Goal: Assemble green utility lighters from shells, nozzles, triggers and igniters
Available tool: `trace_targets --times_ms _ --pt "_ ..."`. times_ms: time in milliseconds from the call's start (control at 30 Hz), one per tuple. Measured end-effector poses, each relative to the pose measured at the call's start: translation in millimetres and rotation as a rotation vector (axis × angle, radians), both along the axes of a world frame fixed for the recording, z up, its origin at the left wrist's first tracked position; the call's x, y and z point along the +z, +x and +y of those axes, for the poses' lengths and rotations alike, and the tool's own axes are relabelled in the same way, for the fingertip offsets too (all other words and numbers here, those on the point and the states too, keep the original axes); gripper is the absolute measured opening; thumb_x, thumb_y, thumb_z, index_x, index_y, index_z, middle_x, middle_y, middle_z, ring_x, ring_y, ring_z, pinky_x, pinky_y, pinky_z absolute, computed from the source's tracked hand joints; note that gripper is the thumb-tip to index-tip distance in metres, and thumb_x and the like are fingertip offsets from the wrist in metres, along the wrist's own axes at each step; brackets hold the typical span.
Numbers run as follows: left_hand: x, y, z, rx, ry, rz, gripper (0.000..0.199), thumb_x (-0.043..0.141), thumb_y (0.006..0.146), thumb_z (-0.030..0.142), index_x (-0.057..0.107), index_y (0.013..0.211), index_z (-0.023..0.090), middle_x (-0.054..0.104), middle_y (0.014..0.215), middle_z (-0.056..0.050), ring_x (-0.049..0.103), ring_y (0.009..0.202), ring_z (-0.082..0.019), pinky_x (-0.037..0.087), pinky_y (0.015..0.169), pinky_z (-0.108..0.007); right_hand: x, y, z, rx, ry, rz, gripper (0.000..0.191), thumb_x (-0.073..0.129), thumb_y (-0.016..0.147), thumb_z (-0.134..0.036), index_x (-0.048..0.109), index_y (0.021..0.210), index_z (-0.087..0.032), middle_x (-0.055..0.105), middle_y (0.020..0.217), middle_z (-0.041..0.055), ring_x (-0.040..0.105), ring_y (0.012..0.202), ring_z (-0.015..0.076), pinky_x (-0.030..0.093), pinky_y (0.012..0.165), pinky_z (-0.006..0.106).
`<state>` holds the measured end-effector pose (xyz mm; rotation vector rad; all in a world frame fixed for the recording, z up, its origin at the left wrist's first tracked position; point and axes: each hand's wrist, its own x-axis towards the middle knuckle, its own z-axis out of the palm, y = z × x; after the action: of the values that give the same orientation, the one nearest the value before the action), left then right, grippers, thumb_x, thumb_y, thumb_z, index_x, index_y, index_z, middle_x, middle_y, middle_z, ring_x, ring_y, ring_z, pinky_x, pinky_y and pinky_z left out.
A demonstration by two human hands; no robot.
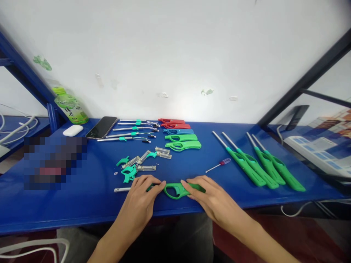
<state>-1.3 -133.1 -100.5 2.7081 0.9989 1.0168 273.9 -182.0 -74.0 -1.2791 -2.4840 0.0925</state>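
A green lighter [174, 190] with a teal trigger lies level at the table's front edge, its metal tube pointing left. My left hand [144, 191] is closed on its tube end, thumb and fingers pinching where tube meets body. The tube's tip sticks out left of that hand. My right hand [205, 191] grips the green handle from above, thumb in front and fingers behind. Just behind my left hand are teal triggers [129, 173] and clear fuel tanks [147, 168]. A small screwdriver [219, 165] with a purple-red handle lies behind my right hand.
Several green lighters [246, 168] lie at the right. Metal tubes with wires [123, 138] and red, blue and green shells [183, 145] are at the back. A phone [102, 128], white case [73, 130] and bottle [71, 107] stand back left; a power strip [315, 151] is far right.
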Motion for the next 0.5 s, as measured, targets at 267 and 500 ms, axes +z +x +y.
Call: trace_targets --times_ms 267,500 --pt "10.5 -20 -14 0.215 0.008 0.11 0.038 0.058 0.105 0.021 0.06 0.142 0.022 0.067 0.127 -0.011 0.058 0.116 -0.031 0.046 0.096 -0.046 -14.3 0 -5 -0.038 0.019 0.166 0.052 0.054 0.107 -0.019 0.052 0.157 -0.034 0.072 0.124 0.0105 0.067 0.11 0.0254 0.063 0.087 0.041" --pt "5.1 -27 -15 0.223 0.032 0.129 0.017 0.051 0.107 0.019 0.068 0.113 0.021 0.071 0.111 -0.007 0.062 0.102 -0.027 0.044 0.085 -0.041 -18.4 -1 -6 -0.024 0.026 0.161 0.062 0.055 0.105 -0.013 0.043 0.161 -0.037 0.069 0.121 0.0097 0.064 0.105 0.0239 0.062 0.086 0.039"
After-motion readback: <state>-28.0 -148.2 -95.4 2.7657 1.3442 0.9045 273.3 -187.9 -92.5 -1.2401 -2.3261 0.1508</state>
